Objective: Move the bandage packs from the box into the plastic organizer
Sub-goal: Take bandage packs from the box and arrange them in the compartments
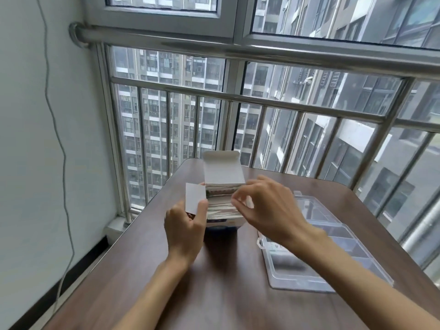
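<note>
A white cardboard box [223, 173] stands open on the brown table, its lid flap raised at the back and a side flap folded out to the left. Several bandage packs [220, 207] stand packed inside it. My left hand [185, 226] grips the box's left side, the thumb against the side flap. My right hand [264, 206] hovers over the box's right edge, thumb and forefinger pinched together at the top of the packs. To the right lies the clear plastic organizer [333, 236], its lid open and its compartments showing; my right forearm crosses over it.
The table [214, 294] stands in a corner against a steel window railing [238, 98]. A white wall with a hanging cable [59, 139] is on the left. The table's left edge drops off to the floor.
</note>
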A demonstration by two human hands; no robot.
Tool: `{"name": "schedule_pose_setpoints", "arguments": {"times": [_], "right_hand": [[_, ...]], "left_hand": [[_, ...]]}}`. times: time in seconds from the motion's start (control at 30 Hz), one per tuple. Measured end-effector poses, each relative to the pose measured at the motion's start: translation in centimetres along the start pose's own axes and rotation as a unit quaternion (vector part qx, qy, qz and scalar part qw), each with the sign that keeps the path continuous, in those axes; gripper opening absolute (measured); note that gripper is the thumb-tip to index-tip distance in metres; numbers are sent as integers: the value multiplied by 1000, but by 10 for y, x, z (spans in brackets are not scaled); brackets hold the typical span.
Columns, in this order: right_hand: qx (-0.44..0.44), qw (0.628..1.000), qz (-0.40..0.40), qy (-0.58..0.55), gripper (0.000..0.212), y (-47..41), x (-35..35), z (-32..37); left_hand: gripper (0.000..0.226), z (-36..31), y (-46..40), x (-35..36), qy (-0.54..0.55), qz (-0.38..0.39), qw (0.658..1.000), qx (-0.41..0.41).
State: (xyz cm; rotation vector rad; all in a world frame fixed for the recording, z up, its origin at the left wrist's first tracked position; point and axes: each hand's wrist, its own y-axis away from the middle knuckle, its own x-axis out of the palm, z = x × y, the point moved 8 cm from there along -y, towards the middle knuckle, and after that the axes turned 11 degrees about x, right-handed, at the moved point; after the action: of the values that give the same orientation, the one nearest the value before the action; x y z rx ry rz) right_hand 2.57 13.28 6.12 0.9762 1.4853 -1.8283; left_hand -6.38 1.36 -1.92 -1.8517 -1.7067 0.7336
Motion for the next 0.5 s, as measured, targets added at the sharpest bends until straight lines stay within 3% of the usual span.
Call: {"name": "schedule_pose_setpoints", "arguments": {"times": [0.13, 0.27, 0.4, 0.5], "right_hand": [[-10, 983, 134, 122, 22, -14, 35, -3], [17, 966, 215, 141, 25, -23, 46, -4], [43, 976, 201, 76, 27, -26, 40, -6], [45, 984, 163, 52, 24, -24, 39, -9]], "left_hand": [[25, -4, -2, 0, 10, 7, 1000, 27], [23, -7, -3, 1, 23, 11, 1000, 13], [28, -4, -2, 1, 54, 9, 998, -29], [19, -1, -2, 4, 77, 14, 995, -62]]}}
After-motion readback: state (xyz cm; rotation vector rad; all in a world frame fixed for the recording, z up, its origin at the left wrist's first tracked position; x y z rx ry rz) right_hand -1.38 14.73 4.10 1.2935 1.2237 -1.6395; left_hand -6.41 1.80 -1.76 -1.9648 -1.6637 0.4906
